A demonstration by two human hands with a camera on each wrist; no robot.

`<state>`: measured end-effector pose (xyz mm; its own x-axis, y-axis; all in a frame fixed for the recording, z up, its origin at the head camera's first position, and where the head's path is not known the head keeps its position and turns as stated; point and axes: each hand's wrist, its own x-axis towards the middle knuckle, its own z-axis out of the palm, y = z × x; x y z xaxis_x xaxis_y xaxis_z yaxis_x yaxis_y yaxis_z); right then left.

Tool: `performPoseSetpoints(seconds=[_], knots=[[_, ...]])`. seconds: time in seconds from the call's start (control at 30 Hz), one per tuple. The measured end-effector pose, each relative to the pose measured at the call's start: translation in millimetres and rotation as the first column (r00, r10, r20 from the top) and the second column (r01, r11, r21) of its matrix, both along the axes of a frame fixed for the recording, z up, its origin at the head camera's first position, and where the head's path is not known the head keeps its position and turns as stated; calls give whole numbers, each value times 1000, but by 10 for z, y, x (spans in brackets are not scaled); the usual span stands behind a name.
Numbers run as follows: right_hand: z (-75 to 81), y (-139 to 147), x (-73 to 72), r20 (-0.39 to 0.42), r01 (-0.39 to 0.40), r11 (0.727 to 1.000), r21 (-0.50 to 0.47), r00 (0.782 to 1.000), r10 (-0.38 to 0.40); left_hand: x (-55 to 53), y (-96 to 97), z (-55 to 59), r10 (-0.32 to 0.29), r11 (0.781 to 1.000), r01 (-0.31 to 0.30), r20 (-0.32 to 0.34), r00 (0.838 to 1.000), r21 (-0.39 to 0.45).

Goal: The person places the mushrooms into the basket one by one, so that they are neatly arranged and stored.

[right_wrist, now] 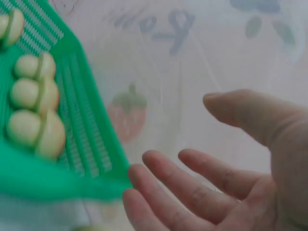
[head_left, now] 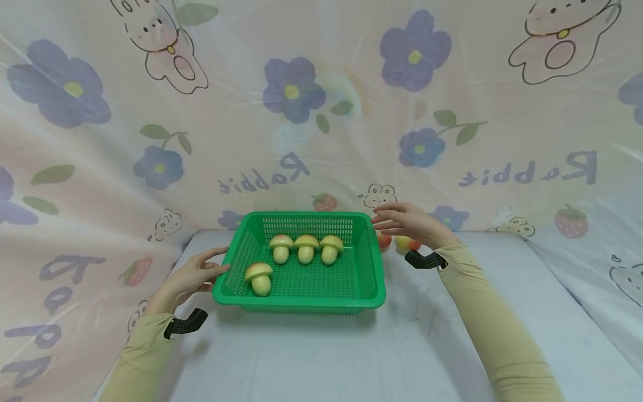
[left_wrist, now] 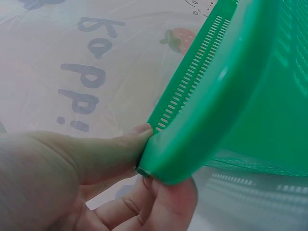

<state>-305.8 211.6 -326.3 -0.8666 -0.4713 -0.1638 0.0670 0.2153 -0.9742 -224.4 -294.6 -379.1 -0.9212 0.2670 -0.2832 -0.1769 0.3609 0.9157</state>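
A green plastic basket [head_left: 306,301] with slotted walls is in front of me. Three toy mushrooms [head_left: 306,249] stand in a row toward its back, and another mushroom [head_left: 259,278] is at its front left. My left hand [head_left: 193,279] pinches the basket's left rim; the left wrist view shows the thumb [left_wrist: 120,151] on the outer side and curled fingers under the rim edge. Beside the back right corner is my right hand [head_left: 409,223], its fingers extended. In the right wrist view the fingertips [right_wrist: 139,175] come right at the rim, with nothing gripped.
Two red and yellow fruits, one [head_left: 384,241] by the basket and another [head_left: 407,244] farther right, lie partly hidden below my right hand. A white-covered table [head_left: 321,357] bears the basket. Behind hangs a printed cloth [head_left: 346,151] with flowers and rabbits.
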Motion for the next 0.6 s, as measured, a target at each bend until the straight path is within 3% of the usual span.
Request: performPoseSetpoints(seconds=[0.37,0.6], knots=[[-348,591,92,-15,97,990,103,995,-96,22,0,-63,15,999,-15,-4,1000,30],[-506,836,149,-23,147,986,84,989,-145,-1,-9,-66,18,999,-18,-6,1000,27]])
